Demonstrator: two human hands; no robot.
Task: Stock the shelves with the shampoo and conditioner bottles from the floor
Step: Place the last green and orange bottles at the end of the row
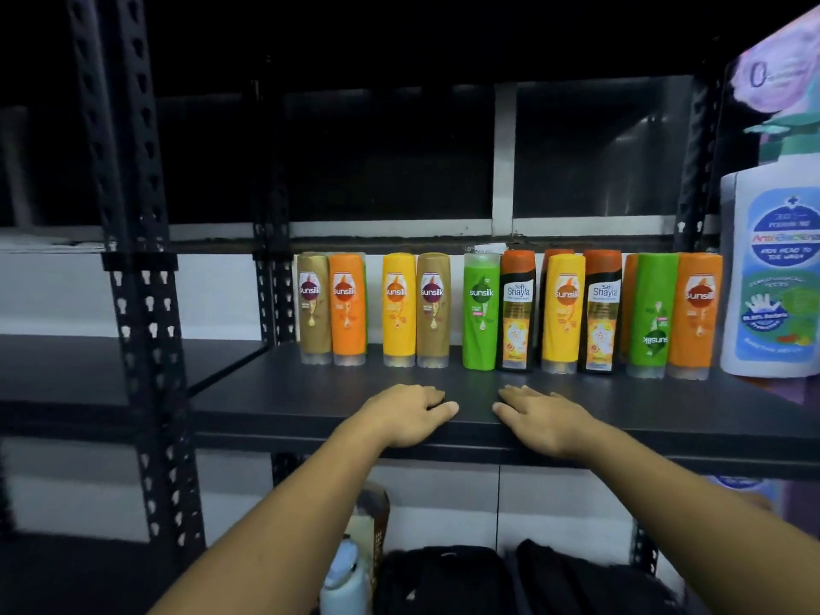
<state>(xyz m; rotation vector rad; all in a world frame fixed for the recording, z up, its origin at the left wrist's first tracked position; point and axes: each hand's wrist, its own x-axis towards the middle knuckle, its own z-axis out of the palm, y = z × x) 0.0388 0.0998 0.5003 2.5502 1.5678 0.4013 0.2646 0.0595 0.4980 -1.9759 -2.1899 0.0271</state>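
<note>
Head view, single frame

- Black shelf (pixel 275 392) carried on perforated uprights (pixel 133 268); a second board runs off to the left at the same level.
- Row of bottles (pixel 506 310) stands along the back of the shelf, well behind both hands.
- Left to right:
  - gold-brown Sunsilk bottle (pixel 314 308)
  - orange Sunsilk bottle (pixel 348 308) touching it
  - a gap
  - yellow Sunsilk bottle (pixel 398 309)
  - second gold-brown bottle (pixel 433 309)
  - green Sunsilk bottle (pixel 481 310)
  - Shayla bottle (pixel 517 310), black with an orange top
  - second yellow bottle (pixel 562 312)
  - second Shayla bottle (pixel 601 310)
  - green bottle with its label upside down (pixel 654 317)
  - end orange bottle (pixel 695 315)
- More orange tops show behind the second yellow bottle and left of the inverted-label green one. How many stand in that back rank cannot be told.
- Large white pump bottle (pixel 772 281) with a blue label stands at the right end, just beside the end orange bottle.
- Left hand (pixel 410 412): palm down on the front edge of the shelf, fingers extended and relaxed, grasping nothing.
- Right hand (pixel 539 419): palm down on the same edge, fingers straight, grasping nothing. The two thumbs are near each other but apart.
- Below the shelf, between the forearms: a brown bottle (pixel 375 521) and a pale bottle (pixel 344 574), both blurred, with dark fabric (pixel 443 579) beside them, not identifiable
</note>
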